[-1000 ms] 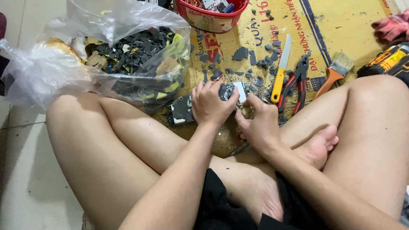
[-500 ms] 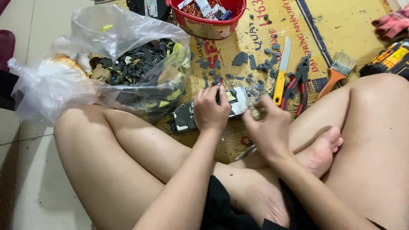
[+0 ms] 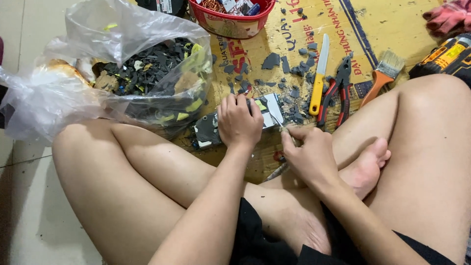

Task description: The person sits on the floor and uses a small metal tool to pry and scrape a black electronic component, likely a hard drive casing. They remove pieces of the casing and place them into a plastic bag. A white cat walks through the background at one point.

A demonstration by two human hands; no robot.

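Note:
My left hand [image 3: 239,122] presses down on a flat dark-and-silver electronic part [image 3: 208,130] lying on the cardboard sheet [image 3: 392,24] between my crossed legs. My right hand [image 3: 306,152] is closed around a thin metal tool [image 3: 276,119] whose tip touches the part's right edge; the tool's handle end pokes out below my hand. Dark broken plastic chips [image 3: 289,73] lie scattered just beyond the part.
A clear plastic bag [image 3: 122,73] full of dark scraps sits at the left. A red basket [image 3: 230,19] stands at the back. A yellow-handled knife [image 3: 319,78], red pliers [image 3: 336,93], a paintbrush [image 3: 382,73] and a yellow-black power tool [image 3: 444,56] lie to the right.
My right hand has dropped lower and turned, bringing the thin tool's tip to the part's right edge. My left hand stays pressed on the part.

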